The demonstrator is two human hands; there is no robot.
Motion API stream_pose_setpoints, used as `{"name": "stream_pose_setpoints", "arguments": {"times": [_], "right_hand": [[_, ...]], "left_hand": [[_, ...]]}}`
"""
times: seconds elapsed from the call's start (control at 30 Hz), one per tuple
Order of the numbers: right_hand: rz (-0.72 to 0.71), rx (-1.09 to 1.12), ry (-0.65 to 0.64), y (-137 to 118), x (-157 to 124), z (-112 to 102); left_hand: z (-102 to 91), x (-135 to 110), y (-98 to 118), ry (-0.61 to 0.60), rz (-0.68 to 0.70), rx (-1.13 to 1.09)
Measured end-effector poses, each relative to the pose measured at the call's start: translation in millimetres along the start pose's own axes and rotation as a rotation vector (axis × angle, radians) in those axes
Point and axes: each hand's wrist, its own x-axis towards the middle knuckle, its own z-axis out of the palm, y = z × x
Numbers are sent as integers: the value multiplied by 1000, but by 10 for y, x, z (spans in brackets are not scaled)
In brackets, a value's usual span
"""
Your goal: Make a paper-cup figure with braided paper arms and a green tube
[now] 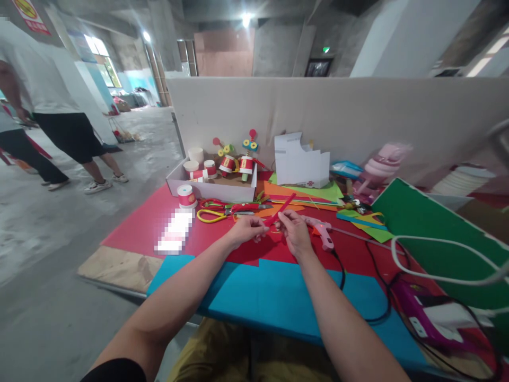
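Note:
Between my two hands, above the red tabletop, is a narrow red paper strip (287, 202) that slants up to the right. My left hand (249, 231) pinches its lower end. Higher up, the fingers of my right hand (294, 231) close on the same strip. Just right of my right hand lies a pink glue gun (324, 233) with a small red light and a black cord. Yellow-handled scissors (212, 215) and a red-handled tool (244, 207) lie beyond my left hand. A paper cup (186, 197) stands to their left.
A white box (214, 192) at the back holds paper cups and cup figures (246, 164). Coloured paper sheets (334, 190) lie behind my hands. A green board (445, 239), loose cables and a purple box (425, 313) are at the right. Two people (59, 106) stand at the left.

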Motion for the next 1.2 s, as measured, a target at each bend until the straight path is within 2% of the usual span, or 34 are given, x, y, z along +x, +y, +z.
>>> {"name": "stream_pose_setpoints", "arguments": {"times": [0.13,0.23,0.33,0.47,0.6,0.67,0.8,0.9,1.07,1.13,1.2], "right_hand": [[32,80,67,-56,12,-14],[66,97,60,-77,11,-36],[148,-6,-131,-54,-36,-28],[212,-180,-414,7,-130,16],[214,-256,-497,21,-160,32],[222,-260,-459,13,-139,24],[200,-219,-293,15,-70,-13],[161,-173,-199,41,-37,-40],[164,-165,-161,70,-13,-74],[164,-153,-118,57,0,-93],[151,-133,-55,31,14,-115]], "left_hand": [[8,-34,32,-116,-38,57],[15,-29,49,-12,-4,15],[0,-4,45,129,66,-52],[-31,20,13,154,78,-66],[-43,37,-22,201,85,-55],[-53,50,-34,237,96,-79],[-78,69,-43,260,125,-131],[-78,57,-39,191,116,-140],[-51,11,-2,27,20,-126],[-66,0,35,11,30,-143],[-106,-5,80,50,56,-188]]}}
